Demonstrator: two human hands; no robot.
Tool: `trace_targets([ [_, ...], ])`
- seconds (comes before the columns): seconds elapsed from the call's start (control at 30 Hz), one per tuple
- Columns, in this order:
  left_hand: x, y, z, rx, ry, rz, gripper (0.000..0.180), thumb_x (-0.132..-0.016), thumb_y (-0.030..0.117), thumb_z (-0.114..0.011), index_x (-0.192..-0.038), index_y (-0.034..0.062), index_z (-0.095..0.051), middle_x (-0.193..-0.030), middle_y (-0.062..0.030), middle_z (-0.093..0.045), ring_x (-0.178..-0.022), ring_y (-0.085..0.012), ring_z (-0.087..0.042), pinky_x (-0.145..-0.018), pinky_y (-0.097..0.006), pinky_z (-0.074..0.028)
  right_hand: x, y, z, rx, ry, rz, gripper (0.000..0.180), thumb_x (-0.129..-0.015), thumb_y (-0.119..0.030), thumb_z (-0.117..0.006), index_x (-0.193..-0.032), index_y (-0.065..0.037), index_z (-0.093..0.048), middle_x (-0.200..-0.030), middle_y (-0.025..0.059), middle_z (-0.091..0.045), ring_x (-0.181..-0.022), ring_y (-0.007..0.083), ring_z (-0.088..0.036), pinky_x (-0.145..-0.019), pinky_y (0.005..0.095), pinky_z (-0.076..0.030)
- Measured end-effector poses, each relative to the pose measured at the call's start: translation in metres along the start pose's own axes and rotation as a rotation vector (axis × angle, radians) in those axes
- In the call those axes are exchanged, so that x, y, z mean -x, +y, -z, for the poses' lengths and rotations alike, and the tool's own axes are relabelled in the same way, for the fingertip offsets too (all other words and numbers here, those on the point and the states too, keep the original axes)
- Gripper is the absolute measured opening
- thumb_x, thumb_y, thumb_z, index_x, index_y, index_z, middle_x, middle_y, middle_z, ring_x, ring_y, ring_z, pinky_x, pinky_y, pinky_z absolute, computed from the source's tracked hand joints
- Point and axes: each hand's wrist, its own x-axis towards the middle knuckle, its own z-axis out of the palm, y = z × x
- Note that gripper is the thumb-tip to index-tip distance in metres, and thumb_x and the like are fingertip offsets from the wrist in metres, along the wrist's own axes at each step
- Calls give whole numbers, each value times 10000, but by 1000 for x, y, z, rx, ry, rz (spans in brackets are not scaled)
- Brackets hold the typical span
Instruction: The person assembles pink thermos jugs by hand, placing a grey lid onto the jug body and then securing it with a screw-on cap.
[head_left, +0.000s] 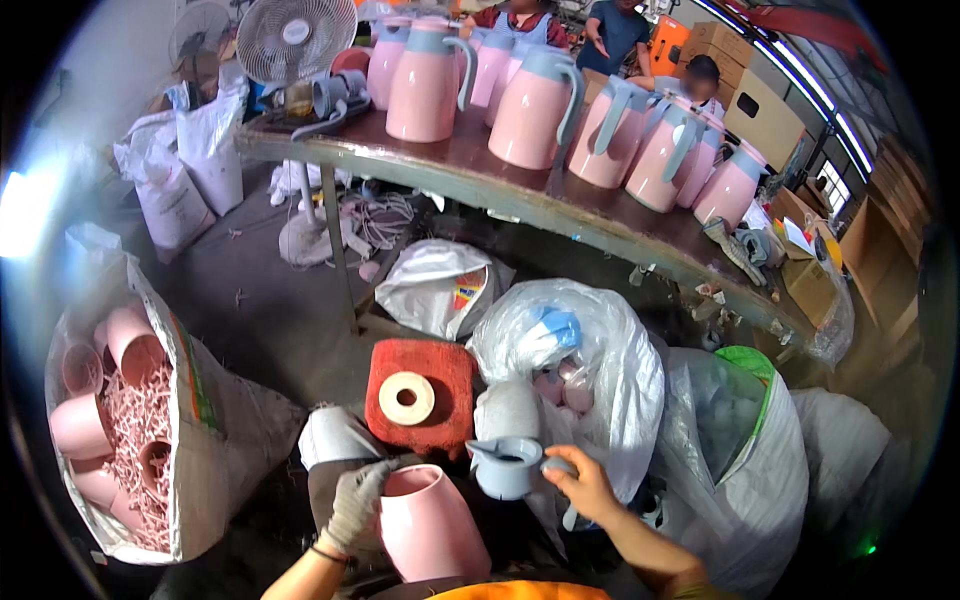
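Observation:
My left hand, in a pale knit glove, grips the rim of a pink jug body. The body stands in front of me, tilted a little, its round mouth uncovered at the top. Just right of that mouth, my bare right hand pinches a blue-grey jug collar by the handle at its side. The collar has a pointed spout toward the left and is apart from the pink body. Beyond both hands sits a red padded block with a cream ring on top.
A white sack of pink jug bodies and shredded filler stands left. Plastic bags hold parts on the right. Across the back runs a long table bearing several pink jugs. Behind it are a fan and several people.

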Motion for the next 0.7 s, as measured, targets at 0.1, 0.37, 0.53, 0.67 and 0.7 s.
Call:
trace_targets([
  [0.1,-11,-21,3,-524,-98,-659,388,-946,248,-554,-1247,7,-601,-1180,-122,-673,-1031,-296,-617,-895,-379,-471,-20,-16,8,-81,-18,-88,307,-920,-149,-701,-1211,-98,-616,-879,-61,-617,-561,17,-450,-486,191,-370],
  [0.37,-9,-31,-9,714,-382,210,445,-958,311,-649,-1292,31,-561,-1269,-66,-599,-1188,-157,-544,-1068,-316,-405,-38,-59,-38,-424,-313,-119,302,-1040,-229,-532,-1274,-40,-555,-729,-52,-463,-508,20,-362,-443,183,-319],
  [0.53,5,-25,-10,879,-303,203,669,-921,432,-671,-1391,-4,-480,-1341,-112,-571,-1247,-195,-531,-1100,-347,-389,-43,-79,-70,-322,-389,-261,315,-1026,-273,-562,-1249,-51,-568,-710,-60,-457,-458,-1,-364,-400,155,-297],
  [0.67,12,-13,-1,855,-273,209,623,-925,364,-666,-1391,-3,-475,-1322,-112,-585,-1228,-188,-540,-1096,-340,-387,-54,-87,-78,-336,-347,-338,305,-1016,-278,-583,-1244,-75,-581,-731,-55,-475,-460,2,-370,-397,161,-292],
  [0.7,12,-9,1,809,-316,195,608,-926,342,-665,-1389,-2,-477,-1315,-112,-589,-1220,-184,-545,-1093,-337,-388,-57,-88,-78,-377,-331,-357,299,-1017,-276,-581,-1241,-79,-584,-733,-55,-475,-463,3,-371,-397,162,-290],
])
